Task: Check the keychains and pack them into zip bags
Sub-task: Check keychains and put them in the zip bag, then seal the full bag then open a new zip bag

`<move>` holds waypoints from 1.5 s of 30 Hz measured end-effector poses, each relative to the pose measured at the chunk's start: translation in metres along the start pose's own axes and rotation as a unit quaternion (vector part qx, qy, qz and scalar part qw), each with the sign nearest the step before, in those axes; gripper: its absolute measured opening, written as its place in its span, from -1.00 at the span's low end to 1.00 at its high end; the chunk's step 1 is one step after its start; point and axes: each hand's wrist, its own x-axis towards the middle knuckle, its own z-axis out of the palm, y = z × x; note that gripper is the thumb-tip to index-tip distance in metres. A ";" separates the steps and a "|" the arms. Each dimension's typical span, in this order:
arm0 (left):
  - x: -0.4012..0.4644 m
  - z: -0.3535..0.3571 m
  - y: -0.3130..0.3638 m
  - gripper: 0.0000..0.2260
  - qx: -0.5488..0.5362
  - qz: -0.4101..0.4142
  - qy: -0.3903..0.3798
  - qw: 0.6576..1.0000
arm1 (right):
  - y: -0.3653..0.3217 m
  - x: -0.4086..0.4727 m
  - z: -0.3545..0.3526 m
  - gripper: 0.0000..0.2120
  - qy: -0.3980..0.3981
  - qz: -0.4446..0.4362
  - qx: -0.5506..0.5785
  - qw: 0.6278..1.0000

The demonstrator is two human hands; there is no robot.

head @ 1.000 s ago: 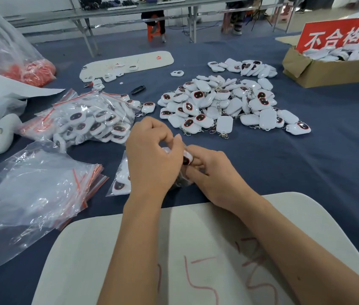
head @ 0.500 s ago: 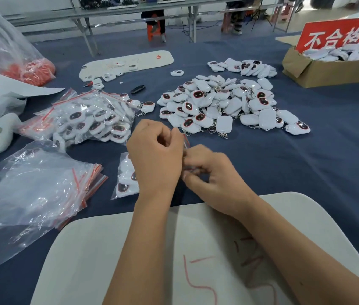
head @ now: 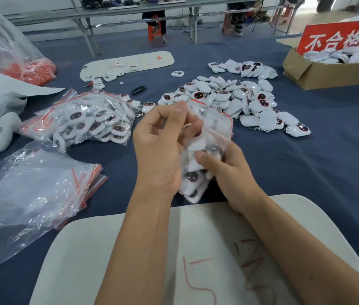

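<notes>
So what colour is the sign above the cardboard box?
Red with white characters; the sign shows in the head view.

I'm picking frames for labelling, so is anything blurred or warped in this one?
Head view: the clear red-striped zip bag of white keychains is motion-blurred between the left hand and right hand; the stack of empty clear zip bags shows glare; wide-angle bending at the edges.

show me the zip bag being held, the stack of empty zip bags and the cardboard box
held zip bag (head: 205, 148), head view, on its clear middle between the hands
stack of empty zip bags (head: 42, 183), head view, on the top bag's clear film
cardboard box (head: 332, 73), head view, on its front wall
</notes>
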 end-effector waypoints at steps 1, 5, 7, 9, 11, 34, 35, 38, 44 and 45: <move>0.000 -0.004 0.001 -0.71 0.020 0.010 0.015 1.000 | -0.001 0.000 -0.002 -0.80 0.010 -0.002 0.017 1.000; 0.009 -0.027 0.003 -0.68 0.187 0.003 0.097 0.977 | -0.006 0.001 -0.008 -0.76 0.005 0.013 0.134 0.991; 0.010 -0.033 0.002 -0.60 0.196 -0.123 0.047 0.972 | -0.011 0.001 -0.008 -0.77 -0.017 0.020 0.186 0.982; 0.010 -0.035 0.000 -0.48 0.182 -0.225 -0.028 0.957 | -0.017 0.000 -0.009 -0.77 -0.048 0.043 0.202 0.977; 0.008 -0.037 -0.003 -0.40 0.195 -0.247 -0.091 0.945 | -0.021 -0.002 -0.011 -0.77 -0.112 0.067 0.200 0.971; 0.004 -0.058 -0.010 -0.81 0.263 -0.291 -0.164 0.905 | -0.009 0.007 -0.021 -0.73 0.154 0.116 -0.124 0.973; 0.004 -0.057 -0.009 -0.79 0.262 -0.285 -0.163 0.907 | -0.009 0.006 -0.022 -0.74 0.154 0.116 -0.119 0.974; 0.004 -0.054 -0.012 -0.81 0.282 -0.256 -0.122 0.916 | -0.012 0.007 -0.026 -0.79 0.142 0.132 -0.081 0.978; 0.006 -0.056 -0.014 -0.89 0.283 -0.251 -0.080 0.922 | -0.010 0.008 -0.033 -0.74 0.128 0.152 -0.091 0.976; 0.006 -0.056 -0.013 -0.88 0.278 -0.252 -0.082 0.923 | -0.009 0.008 -0.034 -0.76 0.141 0.153 -0.069 0.976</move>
